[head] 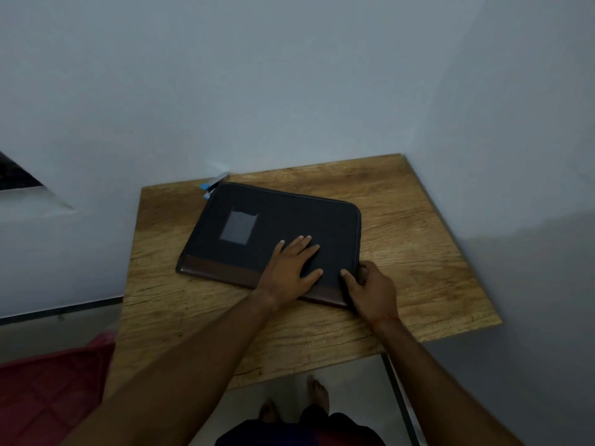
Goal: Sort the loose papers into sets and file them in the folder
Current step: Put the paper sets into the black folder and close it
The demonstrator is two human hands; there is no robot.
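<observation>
- Here, the dark folder (289,217) lies closed and flat on the wooden worktop (412,252), turned at a slant, with its far left corner close to the wall (289,91).
- A grey patch (238,227) sits on the folder's cover, and a brown band (219,268) runs along the edge nearest you.
- Your left hand (289,265) rests palm-down on the cover, with its fingers straight and spread; it grips nothing.
- Your right hand (370,291) is at the folder's near right corner: the thumb lies on top and the fingers curl at the side edge, pinching the folder there.
- A red thread (384,320) circles your right wrist.
- Some blue and pale bits (212,185) stick out just beyond the folder's far left corner; what they are is too small to tell.
- A red quilted cloth (48,381) shows at the lower left, beside the worktop.
- Your bare feet (317,391) stand on the pale floor (354,397) below the worktop's near edge.
</observation>
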